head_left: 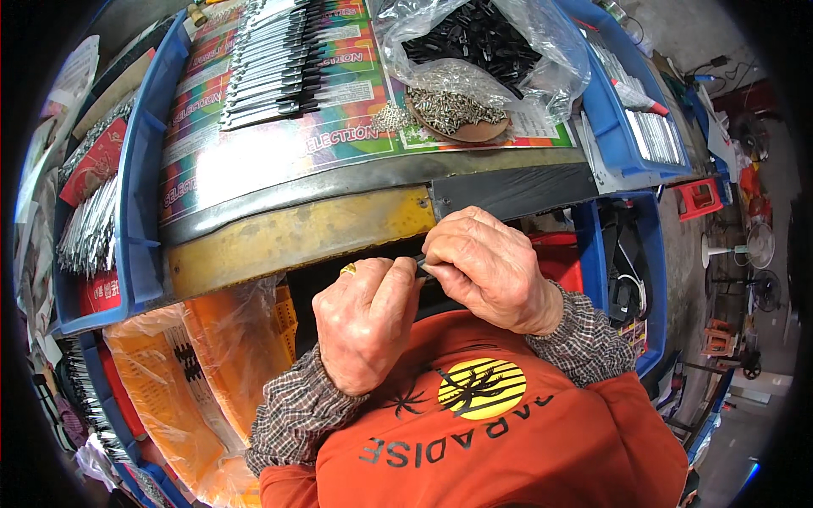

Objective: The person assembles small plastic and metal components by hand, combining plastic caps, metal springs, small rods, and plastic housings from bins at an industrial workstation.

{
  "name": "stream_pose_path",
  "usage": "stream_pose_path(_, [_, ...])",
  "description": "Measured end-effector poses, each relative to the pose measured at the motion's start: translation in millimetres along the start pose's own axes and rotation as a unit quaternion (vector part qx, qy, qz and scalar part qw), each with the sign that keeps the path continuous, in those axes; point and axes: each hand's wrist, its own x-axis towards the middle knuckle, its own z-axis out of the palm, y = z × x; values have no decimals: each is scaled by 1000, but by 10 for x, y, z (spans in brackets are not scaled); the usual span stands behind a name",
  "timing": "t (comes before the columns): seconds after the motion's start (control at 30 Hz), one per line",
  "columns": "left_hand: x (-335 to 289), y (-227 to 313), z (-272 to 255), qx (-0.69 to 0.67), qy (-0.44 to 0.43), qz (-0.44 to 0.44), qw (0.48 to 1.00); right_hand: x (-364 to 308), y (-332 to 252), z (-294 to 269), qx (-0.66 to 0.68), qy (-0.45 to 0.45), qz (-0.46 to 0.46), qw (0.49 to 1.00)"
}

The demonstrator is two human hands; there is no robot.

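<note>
Just in front of the table's near edge, my left hand (pixel 364 317) and my right hand (pixel 491 271) meet at the fingertips. Both are closed in a pinch. A sliver of something small and dark shows between them, mostly covered by the fingers, so its kind is unclear. Beyond them on the table, a row of slim silvery strips with black ends (pixel 269 72) lies side by side. Farther right, small metal pieces (pixel 457 112) are heaped on a round brown dish. Behind that, a clear plastic bag (pixel 555 63) stands open around many black parts (pixel 474 46).
Blue bins with metal strips flank the table, one at left (pixel 140 186) and one at right (pixel 605 110). The wooden table edge (pixel 296 245) crosses before me. Orange crates (pixel 229 339) wrapped in plastic stand below left; another blue bin (pixel 652 254) is below right.
</note>
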Motion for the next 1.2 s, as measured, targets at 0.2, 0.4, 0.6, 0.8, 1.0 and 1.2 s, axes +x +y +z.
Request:
stream_pose_path(0.2, [0, -24, 13, 10, -6, 1, 1000, -7, 13, 21, 8, -7, 15, 1000])
stream_pose_path(0.4, [-8, -45, 41, 5, 8, 8, 1000, 8, -1, -3, -11, -28, 2, 1000])
stream_pose_path(0.6, [-7, -77, 82, 28, 31, 56, 998, -81, 2, 22, -55, -3, -44, 997])
stream_pose_path(0.8, [84, -10, 6, 24, 28, 38, 999, 90, 134, -214, -14, 30, 11, 999])
stream_pose_path(1.0, [93, -55, 19, 18, 17, 17, 1000, 216, 504, -319, -141, 69, 110, 981])
stream_pose_path(1.2, [96, -109, 1, 16, 27, 6, 999, 305, 657, -266, -182, 50, 103, 977])
